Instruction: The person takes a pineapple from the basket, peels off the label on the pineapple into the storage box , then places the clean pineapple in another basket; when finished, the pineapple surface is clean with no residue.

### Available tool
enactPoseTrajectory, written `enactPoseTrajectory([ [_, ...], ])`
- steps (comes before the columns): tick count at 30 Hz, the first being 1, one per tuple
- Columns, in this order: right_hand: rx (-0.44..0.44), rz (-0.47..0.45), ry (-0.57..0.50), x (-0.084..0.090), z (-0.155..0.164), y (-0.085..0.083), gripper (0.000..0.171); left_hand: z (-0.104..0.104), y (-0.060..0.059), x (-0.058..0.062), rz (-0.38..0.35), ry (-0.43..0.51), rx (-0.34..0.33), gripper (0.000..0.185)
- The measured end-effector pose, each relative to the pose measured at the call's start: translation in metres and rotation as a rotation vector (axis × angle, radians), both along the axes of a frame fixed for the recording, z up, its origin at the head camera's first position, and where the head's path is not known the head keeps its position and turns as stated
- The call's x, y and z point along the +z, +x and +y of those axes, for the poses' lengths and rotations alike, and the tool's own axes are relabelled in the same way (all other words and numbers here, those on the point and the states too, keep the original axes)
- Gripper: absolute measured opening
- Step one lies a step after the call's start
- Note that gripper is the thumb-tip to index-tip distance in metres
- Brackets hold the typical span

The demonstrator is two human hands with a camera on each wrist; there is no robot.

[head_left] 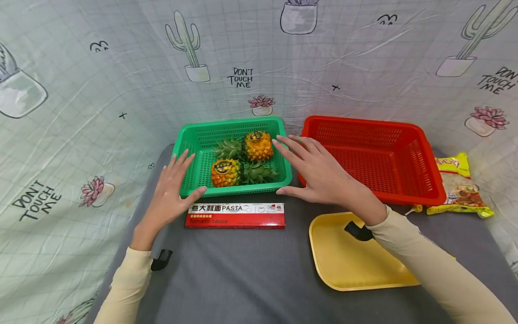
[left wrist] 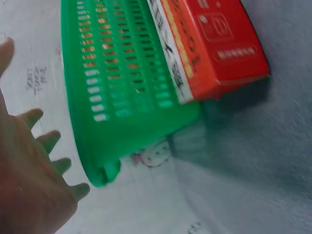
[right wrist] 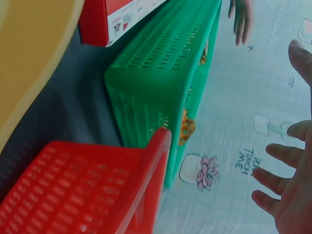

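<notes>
Two open hands flank a green basket (head_left: 232,155) holding two pineapples on a grey table.

From the head camera, the left hand (head_left: 171,191) sits at the basket's left near corner, fingers spread and straight, thumb at the front rim; the right hand (head_left: 319,173) sits at its right side, fingers apart, gripping nothing. One pineapple (head_left: 225,172) lies near, the other pineapple (head_left: 258,145) farther back. A red pasta box (head_left: 235,215) lies just in front of the basket, a red basket (head_left: 374,155) to the right, a yellow tray (head_left: 352,254) nearer, and a yellow snack bag (head_left: 459,184) far right. The left wrist camera shows spread fingers (left wrist: 51,140) just beside the green wall (left wrist: 126,87), apart from it. The right wrist camera shows straight fingers (right wrist: 273,178) apart from both baskets.
</notes>
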State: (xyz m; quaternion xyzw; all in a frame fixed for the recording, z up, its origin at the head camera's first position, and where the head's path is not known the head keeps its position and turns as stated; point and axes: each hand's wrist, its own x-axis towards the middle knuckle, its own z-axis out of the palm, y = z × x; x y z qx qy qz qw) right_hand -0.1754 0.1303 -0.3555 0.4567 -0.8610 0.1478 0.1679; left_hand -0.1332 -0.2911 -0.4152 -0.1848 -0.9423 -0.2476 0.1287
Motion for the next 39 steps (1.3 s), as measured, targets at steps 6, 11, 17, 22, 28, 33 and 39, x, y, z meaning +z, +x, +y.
enactPoseTrajectory([
  [6,0.010,-0.048,0.005,-0.002,-0.017,-0.008,0.104,-0.010,-0.002,-0.010,-0.031,0.050,0.074,0.085],
  [11,0.002,-0.099,0.032,-0.007,-0.033,-0.017,0.103,-0.019,-0.005,-0.020,-0.116,0.146,0.140,0.087],
  [17,0.000,-0.134,0.035,-0.012,-0.051,-0.025,0.101,-0.027,-0.008,-0.023,-0.151,0.259,0.219,0.089],
  [22,0.018,-0.165,0.029,-0.015,-0.062,-0.031,0.098,-0.028,-0.009,-0.027,-0.183,0.275,0.260,0.090],
  [28,0.026,-0.229,0.043,-0.021,-0.082,-0.040,0.096,-0.028,-0.009,-0.036,-0.212,0.368,0.291,0.088],
  [33,0.033,-0.266,0.067,-0.030,-0.099,-0.048,0.094,-0.027,-0.009,-0.045,-0.239,0.523,0.314,0.086],
  [39,0.032,-0.303,0.087,-0.040,-0.119,-0.052,0.094,-0.023,-0.009,-0.051,-0.208,0.654,0.316,0.079],
])
